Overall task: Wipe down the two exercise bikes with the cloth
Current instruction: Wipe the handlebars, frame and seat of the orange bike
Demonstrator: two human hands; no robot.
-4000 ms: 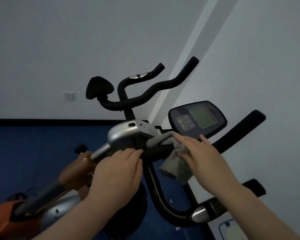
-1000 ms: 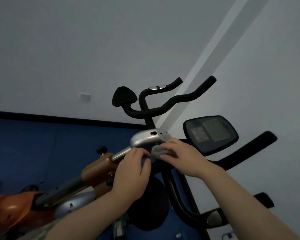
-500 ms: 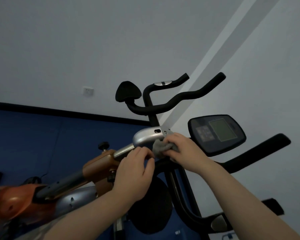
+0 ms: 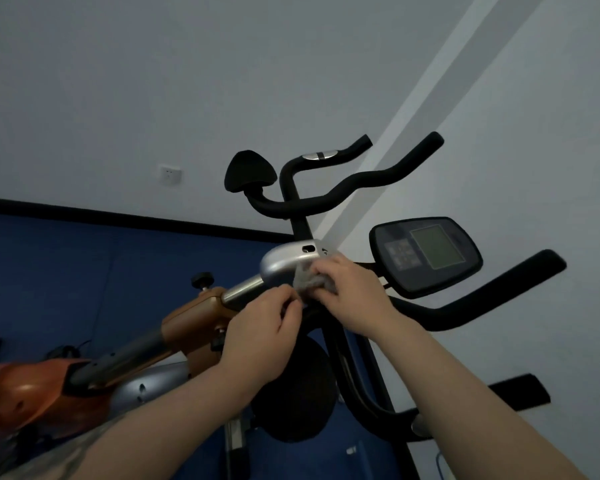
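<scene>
The small grey soft cloth (image 4: 312, 282) sits bunched against the silver curved metal housing (image 4: 288, 263) of the orange-framed exercise bike (image 4: 191, 318). The right hand (image 4: 352, 296) grips it, fingers curled round the wad. The left hand (image 4: 264, 332) curls on the frame just beside. The cloth looks light and limp, best held bunched; the housing seems rigid, probably slick.

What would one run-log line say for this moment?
right hand: presses grey cloth on silver cover | left hand: grips handlebar

Glossy silver housing (image 4: 286, 261), soft grey cloth (image 4: 314, 284), matt black handlebar (image 4: 482, 299)
</scene>
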